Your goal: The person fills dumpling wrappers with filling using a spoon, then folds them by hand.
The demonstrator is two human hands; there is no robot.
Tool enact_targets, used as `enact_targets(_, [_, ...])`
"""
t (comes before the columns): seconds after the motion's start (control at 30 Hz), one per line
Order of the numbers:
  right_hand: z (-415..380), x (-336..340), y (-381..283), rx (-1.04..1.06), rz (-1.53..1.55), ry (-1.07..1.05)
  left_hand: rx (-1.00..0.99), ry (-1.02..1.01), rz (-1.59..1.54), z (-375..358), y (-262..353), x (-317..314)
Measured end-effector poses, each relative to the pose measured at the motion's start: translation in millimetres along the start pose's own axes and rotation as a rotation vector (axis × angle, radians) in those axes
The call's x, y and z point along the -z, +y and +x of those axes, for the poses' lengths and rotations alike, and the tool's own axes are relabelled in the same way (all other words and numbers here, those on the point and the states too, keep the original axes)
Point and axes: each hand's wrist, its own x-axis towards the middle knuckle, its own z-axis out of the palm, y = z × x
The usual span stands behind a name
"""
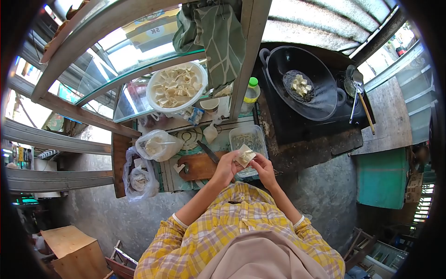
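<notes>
Between my two hands is a pale square dumpling wrapper (pixel 245 156) with a lighter patch on it, possibly filling. My left hand (pixel 226 169) pinches its left side, and my right hand (pixel 264 171) has its fingers closed at the right edge. Right behind and under them stands a clear plastic tub (pixel 263 136) with pale residue inside. Left of my left hand lies a wooden cutting board (pixel 199 168), with a dark-bladed knife (pixel 207 150) across its upper edge. A small pale scrap (pixel 179 168) is by the board's left end.
A white basket (pixel 149 98) piled with pale folded pieces stands behind left. Plastic bags (pixel 160 145) of white stuff sit at the left. A black wok (pixel 320 109) on the stove holds bubbling oil and pale pieces. Long-handled utensils (pixel 357 95) lie right; a green-capped bottle (pixel 251 95) stands behind.
</notes>
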Motion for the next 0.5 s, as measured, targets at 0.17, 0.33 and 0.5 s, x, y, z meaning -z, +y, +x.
enact_targets(0.17, [0, 8, 4, -0.068, 0.089, -0.036, 0.055, -0.054, 0.077, 1, -1, 0])
enact_targets(0.33, [0, 6, 9, -0.052, 0.186, 0.044, -0.008, 0.024, 0.305, 0, -7, -4])
enact_targets(0.5, [1, 5, 7, -0.027, 0.233, 0.08, 0.068, -0.071, 0.148, 6, -11, 5])
